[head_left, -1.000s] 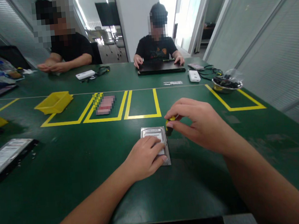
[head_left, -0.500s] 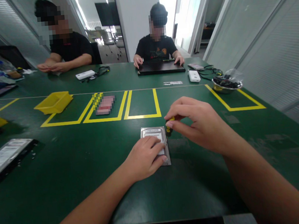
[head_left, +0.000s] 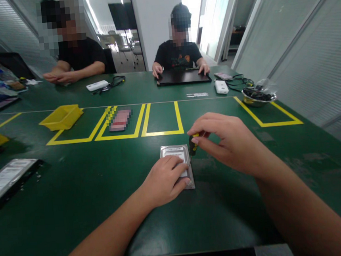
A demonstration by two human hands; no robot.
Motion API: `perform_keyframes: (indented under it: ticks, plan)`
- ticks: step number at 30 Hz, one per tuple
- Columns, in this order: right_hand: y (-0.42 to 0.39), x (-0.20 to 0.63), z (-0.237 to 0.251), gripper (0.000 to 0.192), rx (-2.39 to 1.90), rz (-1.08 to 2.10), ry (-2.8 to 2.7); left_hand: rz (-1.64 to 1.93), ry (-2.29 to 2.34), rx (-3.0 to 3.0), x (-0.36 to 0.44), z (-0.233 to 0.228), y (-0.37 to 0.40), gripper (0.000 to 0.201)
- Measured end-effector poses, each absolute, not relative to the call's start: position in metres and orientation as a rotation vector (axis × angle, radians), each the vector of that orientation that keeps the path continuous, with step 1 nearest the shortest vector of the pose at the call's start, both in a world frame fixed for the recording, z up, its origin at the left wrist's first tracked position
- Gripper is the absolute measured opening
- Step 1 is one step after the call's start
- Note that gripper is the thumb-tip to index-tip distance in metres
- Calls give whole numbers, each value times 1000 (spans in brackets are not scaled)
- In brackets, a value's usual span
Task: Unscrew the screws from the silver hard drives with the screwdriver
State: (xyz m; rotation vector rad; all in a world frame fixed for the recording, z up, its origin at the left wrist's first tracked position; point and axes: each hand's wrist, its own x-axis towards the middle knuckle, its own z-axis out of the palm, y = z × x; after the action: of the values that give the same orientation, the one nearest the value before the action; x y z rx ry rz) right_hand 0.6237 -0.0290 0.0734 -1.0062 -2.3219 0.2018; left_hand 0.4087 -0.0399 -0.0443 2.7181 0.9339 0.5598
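Note:
A silver hard drive (head_left: 174,148) with a white label lies flat on the green table in front of me. My left hand (head_left: 168,180) is laid over its lower part, holding it down, with the fingers curled on the label and the thumb near the right edge. Pinched by its handle, a small black-and-yellow screwdriver (head_left: 193,145) is in my right hand (head_left: 222,139). Its shaft points down at the drive's right edge, close to my left fingertips. Whether the tip sits in a screw cannot be made out.
At left lies a larger hard drive (head_left: 9,180) with small bits beside it. Yellow tape frames hold a yellow bin (head_left: 62,117) and a pinkish blurred item (head_left: 120,120). A metal bowl (head_left: 259,96) stands right. Across the table, one person (head_left: 179,55) handles a black panel (head_left: 184,76); another (head_left: 80,56) sits left.
My right hand has shifted very slightly down, and the screwdriver handle has turned a little between the fingers. My left hand and the hard drive stay put.

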Motion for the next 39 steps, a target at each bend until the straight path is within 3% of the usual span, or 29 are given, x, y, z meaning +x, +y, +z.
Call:
perform_keyframes:
  ticks: [16, 29, 39]
  plan:
    - [-29, 622, 74, 7, -996, 231, -2302, 544, 934, 2725, 408, -42, -40, 32]
    - [-30, 624, 73, 17, -930, 192, -2362, 552, 932, 2724, 408, -46, -40, 33]
    - [-31, 620, 73, 10, -971, 113, -2333, 567, 933, 2718, 409, -44, -40, 31]
